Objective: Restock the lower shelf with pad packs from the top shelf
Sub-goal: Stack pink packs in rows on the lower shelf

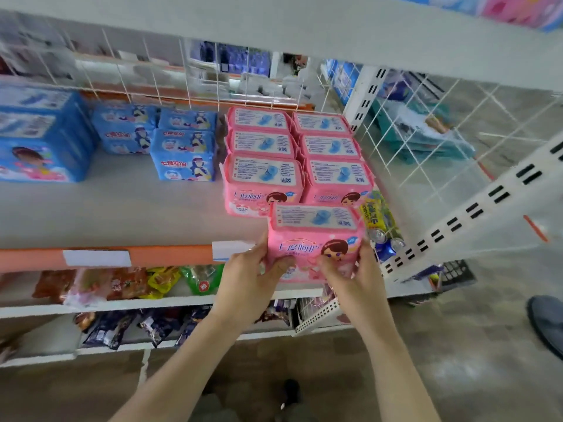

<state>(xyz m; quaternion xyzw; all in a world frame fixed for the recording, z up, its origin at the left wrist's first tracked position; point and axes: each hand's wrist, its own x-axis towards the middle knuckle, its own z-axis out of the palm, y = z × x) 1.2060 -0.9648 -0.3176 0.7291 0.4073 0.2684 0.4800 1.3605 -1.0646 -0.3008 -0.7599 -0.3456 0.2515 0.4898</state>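
Head view. Pink pad pack (313, 242): soft glossy plastic, rectangular, upright. It sits at the front edge of the white shelf (122, 208), just before two rows of stocked pink packs (262, 166). Left grip (259, 269) and right grip (347, 269): fingers curled round its lower sides, thumbs on its face, forearms outstretched.

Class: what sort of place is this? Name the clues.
Probably a small shop: metal shelving with a price-label strip, rows of identical pink pad packs, snack packets on the shelf below.
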